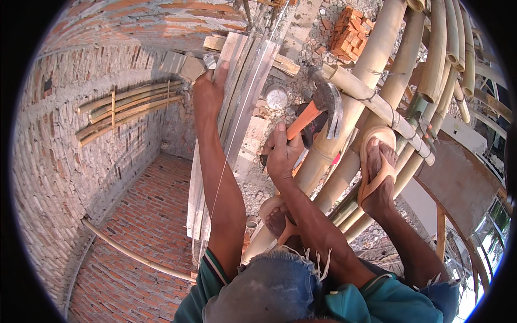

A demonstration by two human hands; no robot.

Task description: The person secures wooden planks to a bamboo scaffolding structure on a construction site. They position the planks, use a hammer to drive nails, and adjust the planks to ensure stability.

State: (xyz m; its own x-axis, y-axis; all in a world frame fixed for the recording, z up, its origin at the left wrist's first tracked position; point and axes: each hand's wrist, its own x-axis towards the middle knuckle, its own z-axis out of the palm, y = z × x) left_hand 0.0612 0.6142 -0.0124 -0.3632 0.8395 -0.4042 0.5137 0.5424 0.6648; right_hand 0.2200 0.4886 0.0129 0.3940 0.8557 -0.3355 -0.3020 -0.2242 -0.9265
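Note:
My right hand [283, 153] is closed round the orange handle of a claw hammer [327, 102], whose dark metal head is up and to the right, over the bamboo poles. At the far end of my outstretched arm, my left hand [210, 89] grips the left edge of a long wooden board [234, 48], one finger lying on its face. A small grey metal piece [209, 61] shows just beyond that hand; I cannot make out what it is. Along the boards runs a thin white string [242, 116], passing to the right of my left forearm.
My sandalled feet stand on thick bamboo poles [371, 116], lashed to a crosswise bamboo pole [377, 105]. A stack of orange bricks [351, 35] sits on rubble at the far side. Below left, brick walls [97, 183] drop away, with a bamboo pole [134, 253] crossing there. A round container [276, 97] stands beside the boards.

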